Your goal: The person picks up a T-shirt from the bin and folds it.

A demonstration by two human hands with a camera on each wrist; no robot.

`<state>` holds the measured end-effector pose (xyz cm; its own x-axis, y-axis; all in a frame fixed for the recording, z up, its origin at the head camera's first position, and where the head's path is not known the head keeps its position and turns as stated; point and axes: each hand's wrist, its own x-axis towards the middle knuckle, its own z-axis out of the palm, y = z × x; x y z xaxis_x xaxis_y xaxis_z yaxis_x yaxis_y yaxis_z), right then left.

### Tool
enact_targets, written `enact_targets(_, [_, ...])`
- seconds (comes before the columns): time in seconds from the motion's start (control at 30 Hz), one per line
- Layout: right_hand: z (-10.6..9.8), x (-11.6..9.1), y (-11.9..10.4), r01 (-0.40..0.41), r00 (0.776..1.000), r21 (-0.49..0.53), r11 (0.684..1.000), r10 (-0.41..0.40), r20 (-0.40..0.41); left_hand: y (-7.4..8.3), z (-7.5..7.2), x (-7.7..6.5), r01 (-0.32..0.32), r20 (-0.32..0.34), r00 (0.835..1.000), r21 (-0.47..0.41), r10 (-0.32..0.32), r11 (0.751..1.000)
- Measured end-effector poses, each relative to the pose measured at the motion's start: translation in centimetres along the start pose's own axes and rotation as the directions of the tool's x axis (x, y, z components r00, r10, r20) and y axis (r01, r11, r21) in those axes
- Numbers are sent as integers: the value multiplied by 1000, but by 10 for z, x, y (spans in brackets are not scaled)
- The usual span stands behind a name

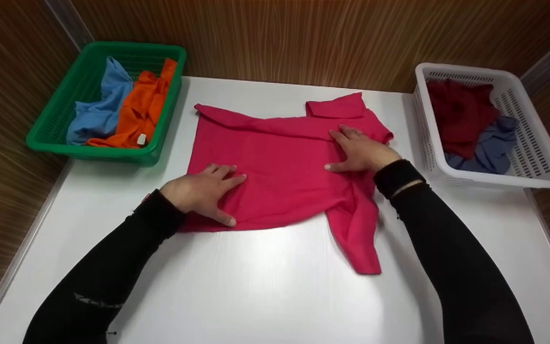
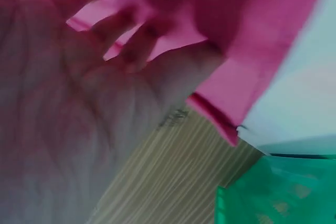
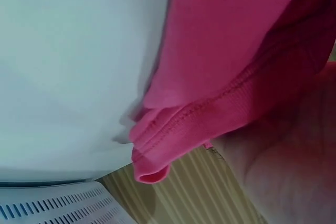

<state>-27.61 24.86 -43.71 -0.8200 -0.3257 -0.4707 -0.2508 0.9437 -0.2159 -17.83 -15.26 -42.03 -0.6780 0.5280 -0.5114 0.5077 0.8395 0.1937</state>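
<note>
A soft, matte crimson-pink shirt (image 1: 280, 153) is lying on the smooth white table (image 1: 265, 286), between a green slatted plastic basket (image 1: 89, 152) and a white perforated one (image 1: 504, 179). Its fabric is rippling into shallow creases, and a long strip of the far edge is folding inward over the body. In the right wrist view a stitched band (image 3: 210, 111) is curling at the edge. The shirt's long axis is running left to right, its straight hem facing left and its neck end facing right; the near sleeve (image 1: 358, 239) is pointing back toward the person, while the far sleeve (image 1: 337, 107) is lying doubled over. Both forearms, in black sleeves, are reaching forward and inward. The left hand (image 1: 203, 191) is resting palm-down near the hem, its fingers spreading; the right hand (image 1: 363, 152) is resting near the neck end, its fingers likewise spreading on the cloth, pinching nothing.
</note>
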Motion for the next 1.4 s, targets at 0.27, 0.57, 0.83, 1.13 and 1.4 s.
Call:
enact_targets(0.27, [8, -11, -7, -19, 1000, -25, 1000, 19, -11, 9, -34, 43, -17, -100, 995, 21, 19, 1000])
enact_targets(0.57, [12, -10, -16, -24, 1000, -26, 999, 24, 8, 0, -33, 97, -148, -80, 986, 2, 148, 989])
enact_targets(0.83, [0, 3, -12, -117, 987, -15, 993, 115, -114, 8, -28, 90, -150, -36, 988, -12, 150, 989])
enact_targets(1.13, [-14, 23, 5, -164, 982, 14, 986, 164, -90, 14, -21, 84, -157, -56, 986, 40, 159, 987])
enact_targets(1.4, [-26, 34, 15, -134, 973, 16, 991, 135, -189, 17, -20, 80, -132, -59, 989, 52, 135, 990])
